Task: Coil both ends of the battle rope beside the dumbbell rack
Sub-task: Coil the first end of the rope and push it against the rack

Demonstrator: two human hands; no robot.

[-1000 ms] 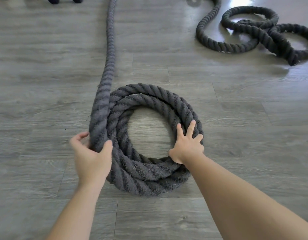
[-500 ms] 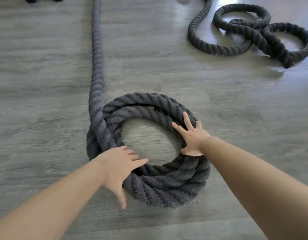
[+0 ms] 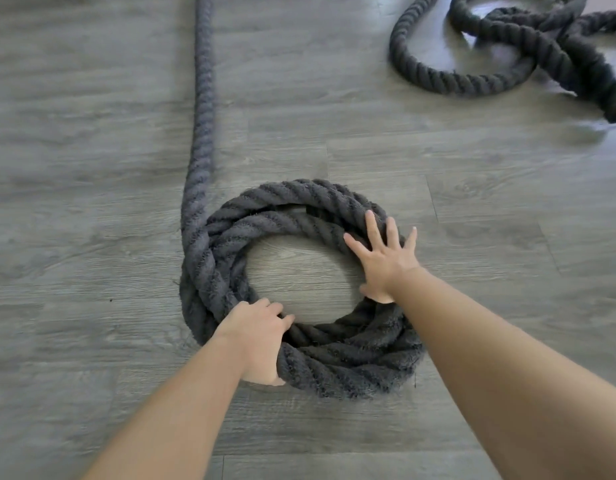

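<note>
Beyond the left hand (image 3: 256, 336), which grips the coil (image 3: 351, 362), the free rope (image 3: 202, 98) runs straight away; right hand (image 3: 386, 261) presses spread-fingered.

A single head-worn view is given, aimed forward and steeply down at the grey plank floor (image 3: 92, 133). The scene is seen from close, at arm's reach. No second view is supplied.

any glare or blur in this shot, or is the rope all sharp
Head view: bright glare on the floor inside the loose rope loops at top right, which look slightly smeared; the coil under the left hand and right hand is sharp; wide-angle bending at the edges.
</note>
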